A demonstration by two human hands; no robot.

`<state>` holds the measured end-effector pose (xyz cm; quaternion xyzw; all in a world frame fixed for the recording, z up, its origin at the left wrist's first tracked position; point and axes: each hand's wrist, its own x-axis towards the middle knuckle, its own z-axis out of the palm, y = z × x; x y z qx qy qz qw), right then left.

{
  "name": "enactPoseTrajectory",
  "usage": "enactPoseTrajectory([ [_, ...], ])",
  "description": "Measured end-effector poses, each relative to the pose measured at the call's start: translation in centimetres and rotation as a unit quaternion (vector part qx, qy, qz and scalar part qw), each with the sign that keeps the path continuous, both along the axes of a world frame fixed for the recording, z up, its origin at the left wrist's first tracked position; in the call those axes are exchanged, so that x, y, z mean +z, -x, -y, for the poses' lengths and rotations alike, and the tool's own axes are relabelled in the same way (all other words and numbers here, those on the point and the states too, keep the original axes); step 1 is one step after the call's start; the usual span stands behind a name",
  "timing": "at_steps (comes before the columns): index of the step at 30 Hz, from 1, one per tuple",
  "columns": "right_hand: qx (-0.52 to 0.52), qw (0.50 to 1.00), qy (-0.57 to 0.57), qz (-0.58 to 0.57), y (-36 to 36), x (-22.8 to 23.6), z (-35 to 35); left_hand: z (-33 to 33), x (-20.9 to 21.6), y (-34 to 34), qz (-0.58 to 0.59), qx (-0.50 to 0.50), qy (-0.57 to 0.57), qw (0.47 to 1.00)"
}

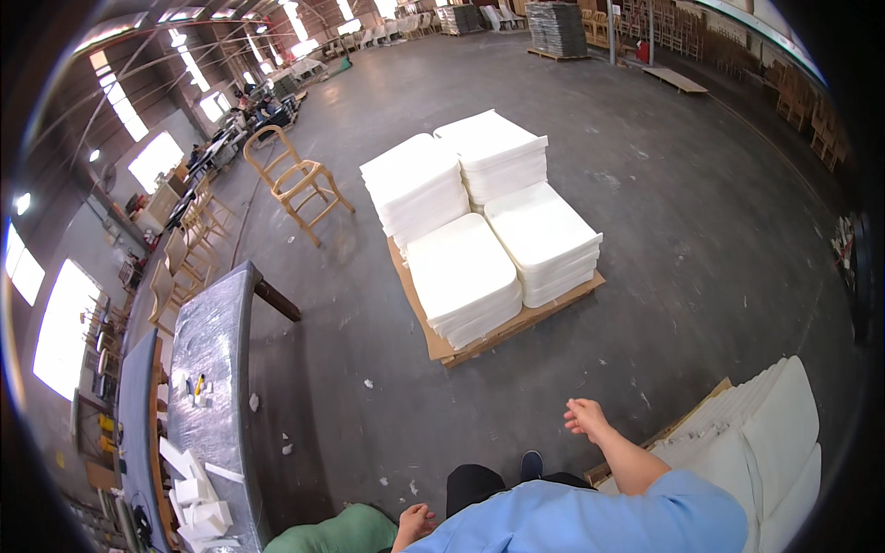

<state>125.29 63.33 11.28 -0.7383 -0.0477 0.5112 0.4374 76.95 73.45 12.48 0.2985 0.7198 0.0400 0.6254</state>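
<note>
My right hand [586,418] hangs in the air over the grey floor, its fingers loosely bent and a little apart, with nothing in it. It is between the loaded pallet ahead and the white stack [728,442] at the lower right. Low beside my body, my left hand [417,523] is curled, and I see nothing in it. A rounded green thing [336,532] lies next to that hand, partly cut off by the lower edge. Ahead, stacks of white rounded-corner pads [464,267] stand in a block on a cardboard-covered pallet [479,347].
A plastic-wrapped table [210,332] at the left holds white foam offcuts [198,502] and small items. Beyond it stands a wooden chair frame [300,184]. White scraps [369,383] dot the floor. Farther off are more chairs [175,253] and a grey stack on a pallet [556,29].
</note>
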Motion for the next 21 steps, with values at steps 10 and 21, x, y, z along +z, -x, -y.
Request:
enactPoseTrajectory([
  [10,-0.073,0.980,0.180,0.043,-6.5,-5.6,-12.9,-20.0,-2.6,-3.5,-0.054,-0.161,0.000,0.986],
  [21,-0.240,0.942,0.203,-0.115,-2.5,-11.5,-19.8,-52.0,0.4,-18.3,-0.126,-0.238,0.006,0.963],
])
